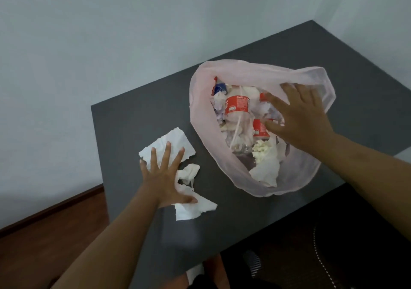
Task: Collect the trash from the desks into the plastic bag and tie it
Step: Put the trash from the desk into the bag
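Pale-walled corner, brown wood floor (44, 233) at lower left. Head view, the only one on hand.

Desk (138, 119): dark grey top, matte, flat, square-edged.

Plastic bag (255, 68): standing on desk toward far right, mouth wide open. Thin pale-pink film, see-through, limp. Filled with crumpled white paper and clear bottles, one bottle (237, 105) with red label uppermost. Judged light but bulky; film slippery, easily torn. Best taken by rim, gathered on two sides for tying.

Torn tissue (175, 138): loose on desk left of bag, near it but apart. White, soft, ragged-edged, in several pieces, with one wad (190, 169) and one flat scrap (195, 208) nearer desk's front edge. Judged almost weightless, crushable, apt to tear further; best swept together and scrunched into palm.

Left hand (163, 177): flat on tissue, fingers straight and spread, pressing down, nothing clasped.

Right hand (304, 119): over bag's mouth, fingers spread and straight, nothing grasped. Contact with rim or contents not clear.

Dark chair (333, 244): lower right, blurred.
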